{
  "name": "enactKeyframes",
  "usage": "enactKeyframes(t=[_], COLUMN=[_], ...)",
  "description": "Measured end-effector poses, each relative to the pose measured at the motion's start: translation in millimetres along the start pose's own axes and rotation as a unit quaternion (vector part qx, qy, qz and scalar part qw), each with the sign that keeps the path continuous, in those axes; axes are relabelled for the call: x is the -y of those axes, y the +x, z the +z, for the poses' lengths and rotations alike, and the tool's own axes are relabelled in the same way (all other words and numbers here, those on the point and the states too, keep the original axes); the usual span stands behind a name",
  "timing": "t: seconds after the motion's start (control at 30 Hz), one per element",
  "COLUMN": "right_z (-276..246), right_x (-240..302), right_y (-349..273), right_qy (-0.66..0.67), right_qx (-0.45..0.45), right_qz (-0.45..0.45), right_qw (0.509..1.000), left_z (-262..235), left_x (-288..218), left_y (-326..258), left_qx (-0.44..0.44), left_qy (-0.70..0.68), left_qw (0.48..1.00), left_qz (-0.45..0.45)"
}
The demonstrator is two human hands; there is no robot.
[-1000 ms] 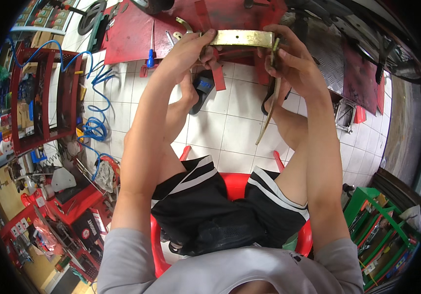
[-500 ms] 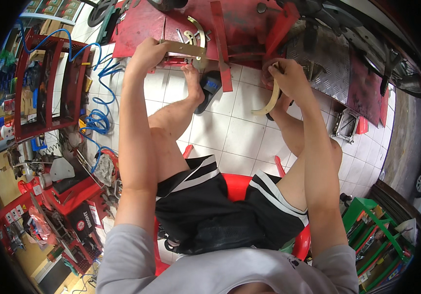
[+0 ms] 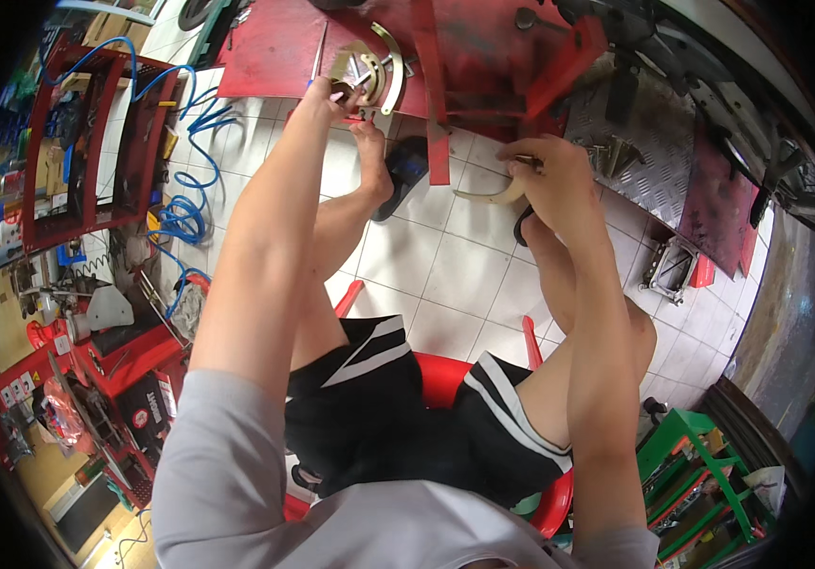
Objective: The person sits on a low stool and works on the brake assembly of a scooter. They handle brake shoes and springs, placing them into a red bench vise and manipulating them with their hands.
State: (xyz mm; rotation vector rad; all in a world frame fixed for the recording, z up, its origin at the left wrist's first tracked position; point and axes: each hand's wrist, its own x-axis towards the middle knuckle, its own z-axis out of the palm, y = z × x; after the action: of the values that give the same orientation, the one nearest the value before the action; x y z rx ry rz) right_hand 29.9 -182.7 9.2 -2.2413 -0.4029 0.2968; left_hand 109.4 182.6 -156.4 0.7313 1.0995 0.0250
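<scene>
brass-coloured curved strip (image 3: 485, 194) in the right hand (image 3: 551, 180), fingers closed round one end, the rest sticking out to the left over the white tiled floor (image 3: 445, 275). left hand (image 3: 327, 95) stretched far forward to the red metal platform (image 3: 274, 52), fingertips pinched on a small dark part beside a curved brass-coloured bracket (image 3: 381, 62) lying there; exactly what is pinched is too small to tell. hands well apart. person seated on a red plastic chair (image 3: 445, 375), knees up. blue coiled hose (image 3: 180, 213) on the floor at left, beside a red rack (image 3: 75, 142).
</scene>
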Motion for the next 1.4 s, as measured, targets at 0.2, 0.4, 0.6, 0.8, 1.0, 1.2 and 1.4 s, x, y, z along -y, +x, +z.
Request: enactKeyframes(t=[0.2,0.4,0.6,0.8,1.0,1.2,1.4], right_z=[17.0,2.2,-1.6,-0.1,0.6,7.0,24.0], right_x=[17.3,11.8,18.9,24.1,17.6,22.1,17.0], right_y=[7.4,8.3,10.6,11.9,9.3,11.0,7.9], right_qy=[0.046,0.034,0.090,0.284,0.457,0.314,0.117], right_qx=[-0.013,-0.079,-0.091,-0.092,-0.004,0.030,0.083], right_qz=[-0.055,0.046,0.070,0.113,0.141,0.154,0.041], right_qw=[0.997,0.995,0.989,0.948,0.878,0.936,0.989], left_z=[-74.1,0.8,-1.2,-4.9,-30.4,-106.7,-119.5], left_x=[-54.5,-10.2,-55.1,-6.7,-5.9,-63.5,-76.4], left_y=[114.4,87.5,30.7,-103.2,-232.9,-205.7,-89.3], left_qx=[-0.002,-0.002,-0.007,0.370,0.409,0.279,0.169], left_qy=[-0.080,-0.045,0.222,0.707,0.770,0.818,0.847], left_qw=[0.997,0.999,0.973,0.568,0.354,0.382,0.399], left_qz=[0.004,-0.018,-0.066,0.204,0.338,0.328,0.307])
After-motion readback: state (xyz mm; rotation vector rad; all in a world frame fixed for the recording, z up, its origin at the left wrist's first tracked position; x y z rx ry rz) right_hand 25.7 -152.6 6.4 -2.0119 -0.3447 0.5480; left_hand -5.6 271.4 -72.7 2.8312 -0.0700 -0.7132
